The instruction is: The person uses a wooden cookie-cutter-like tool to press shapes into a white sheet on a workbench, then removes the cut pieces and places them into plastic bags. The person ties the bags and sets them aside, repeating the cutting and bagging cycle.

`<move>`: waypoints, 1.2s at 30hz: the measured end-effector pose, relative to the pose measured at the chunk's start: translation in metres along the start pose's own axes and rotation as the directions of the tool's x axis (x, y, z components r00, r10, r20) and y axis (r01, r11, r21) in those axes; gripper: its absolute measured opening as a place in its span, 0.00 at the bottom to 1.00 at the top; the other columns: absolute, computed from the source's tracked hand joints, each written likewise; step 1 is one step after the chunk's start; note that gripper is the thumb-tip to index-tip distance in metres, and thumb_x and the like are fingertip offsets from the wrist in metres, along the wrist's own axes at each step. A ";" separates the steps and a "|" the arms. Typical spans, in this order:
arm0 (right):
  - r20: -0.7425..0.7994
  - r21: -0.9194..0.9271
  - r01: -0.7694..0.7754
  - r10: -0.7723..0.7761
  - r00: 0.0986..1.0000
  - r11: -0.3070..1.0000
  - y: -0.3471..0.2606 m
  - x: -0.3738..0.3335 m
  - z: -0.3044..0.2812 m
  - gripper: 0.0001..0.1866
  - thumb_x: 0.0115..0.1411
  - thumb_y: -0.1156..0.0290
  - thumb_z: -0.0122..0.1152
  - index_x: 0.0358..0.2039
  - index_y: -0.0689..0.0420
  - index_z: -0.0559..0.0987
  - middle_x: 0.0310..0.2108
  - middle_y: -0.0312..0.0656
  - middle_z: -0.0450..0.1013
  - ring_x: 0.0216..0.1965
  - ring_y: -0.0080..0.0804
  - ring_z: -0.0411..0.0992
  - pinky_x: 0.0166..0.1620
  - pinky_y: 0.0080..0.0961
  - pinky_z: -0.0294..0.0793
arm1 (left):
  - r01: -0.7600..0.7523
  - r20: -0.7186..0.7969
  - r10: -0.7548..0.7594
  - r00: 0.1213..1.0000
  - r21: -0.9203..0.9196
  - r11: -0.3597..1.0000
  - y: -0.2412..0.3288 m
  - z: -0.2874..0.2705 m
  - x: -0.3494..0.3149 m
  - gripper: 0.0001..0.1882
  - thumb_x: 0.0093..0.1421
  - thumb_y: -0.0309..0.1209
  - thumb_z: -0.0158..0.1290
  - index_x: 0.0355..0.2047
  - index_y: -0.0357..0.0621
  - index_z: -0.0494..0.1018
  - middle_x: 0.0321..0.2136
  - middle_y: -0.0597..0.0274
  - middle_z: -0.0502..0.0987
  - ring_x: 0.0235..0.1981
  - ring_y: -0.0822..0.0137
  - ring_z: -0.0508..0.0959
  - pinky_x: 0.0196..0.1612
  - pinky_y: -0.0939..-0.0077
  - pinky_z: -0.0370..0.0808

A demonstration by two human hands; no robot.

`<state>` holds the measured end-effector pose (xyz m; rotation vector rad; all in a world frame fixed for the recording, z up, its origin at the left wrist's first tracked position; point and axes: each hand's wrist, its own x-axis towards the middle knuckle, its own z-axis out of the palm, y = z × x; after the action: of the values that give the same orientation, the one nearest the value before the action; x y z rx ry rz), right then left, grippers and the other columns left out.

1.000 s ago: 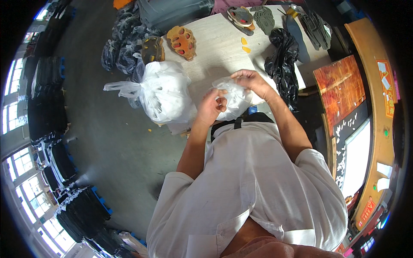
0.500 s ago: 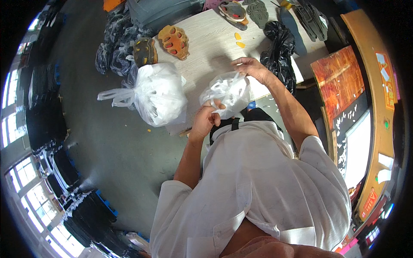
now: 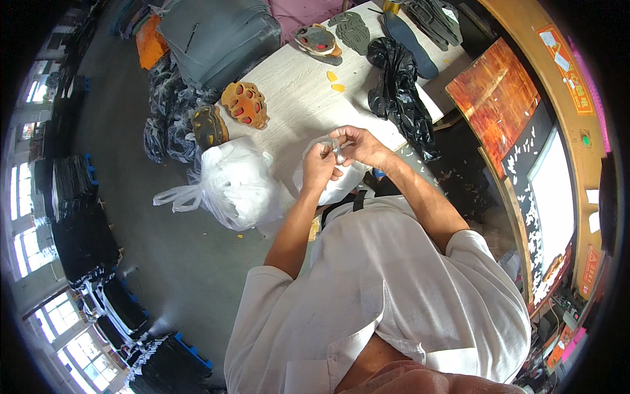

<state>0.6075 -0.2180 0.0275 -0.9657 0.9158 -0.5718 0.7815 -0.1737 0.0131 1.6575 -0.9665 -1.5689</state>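
Observation:
A filled, whitish plastic bag [image 3: 341, 187] sits at the near edge of the pale table, close to my waist. Above it my left hand [image 3: 320, 167] and my right hand [image 3: 359, 147] meet, both closed on the gathered top of the bag. Their fingertips almost touch there, and part of the bag is hidden behind my left hand. To the left of my hands rests a second, larger white plastic bag [image 3: 239, 187], bulging full, its handles trailing to the left.
On the table [image 3: 292, 88] lie an orange sole piece [image 3: 245, 105], a dark one [image 3: 210, 126], a sandal [image 3: 317, 43], yellow scraps [image 3: 335, 81] and a crumpled black bag [image 3: 400, 92]. Dark sheets [image 3: 220, 39] are stacked at the back left. A reddish board [image 3: 495, 102] stands right.
My hands have come together at the top of the smaller bag; before, they were apart, the right one farther up and right. The whole view has shifted slightly.

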 end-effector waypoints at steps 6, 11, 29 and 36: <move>-0.100 0.100 0.035 -0.025 0.995 0.994 0.002 -0.002 0.012 0.27 0.58 0.86 0.60 0.60 0.60 0.73 0.46 0.40 0.75 0.39 0.27 0.78 0.40 0.22 0.83 | -0.073 -0.172 0.065 0.983 -0.041 0.997 -0.008 0.008 -0.001 0.07 0.70 0.27 0.50 0.36 0.33 0.69 0.26 0.54 0.80 0.16 0.69 0.81 0.15 0.77 0.77; -0.128 0.044 -0.047 0.052 0.990 0.998 -0.004 -0.005 0.018 0.24 0.58 0.82 0.62 0.56 0.67 0.75 0.46 0.43 0.76 0.37 0.28 0.78 0.37 0.22 0.82 | -0.052 -0.175 0.030 0.984 -0.124 0.991 -0.011 0.006 -0.001 0.08 0.71 0.28 0.49 0.37 0.34 0.69 0.27 0.53 0.79 0.17 0.69 0.80 0.16 0.76 0.79; -0.104 -0.427 -0.003 -0.046 0.994 0.904 0.017 0.011 0.017 0.31 0.53 0.75 0.64 0.60 0.62 0.75 0.35 0.45 0.80 0.35 0.31 0.78 0.43 0.27 0.78 | 0.366 0.045 -0.368 0.929 -0.267 0.892 0.011 -0.007 -0.002 0.12 0.70 0.36 0.46 0.45 0.41 0.70 0.30 0.54 0.81 0.22 0.64 0.84 0.21 0.73 0.80; -0.324 -0.612 0.028 -0.283 0.903 0.791 0.053 0.007 0.015 0.15 0.58 0.71 0.58 0.43 0.60 0.85 0.34 0.48 0.81 0.34 0.36 0.77 0.43 0.31 0.77 | -0.042 -0.111 0.045 0.993 0.030 0.999 0.000 0.000 -0.016 0.11 0.66 0.34 0.54 0.32 0.36 0.74 0.27 0.58 0.80 0.22 0.69 0.83 0.19 0.78 0.75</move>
<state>0.6248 -0.1915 -0.0181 -1.5457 1.4467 -0.6532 0.7813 -0.1602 0.0218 1.7127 -0.9635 -1.4237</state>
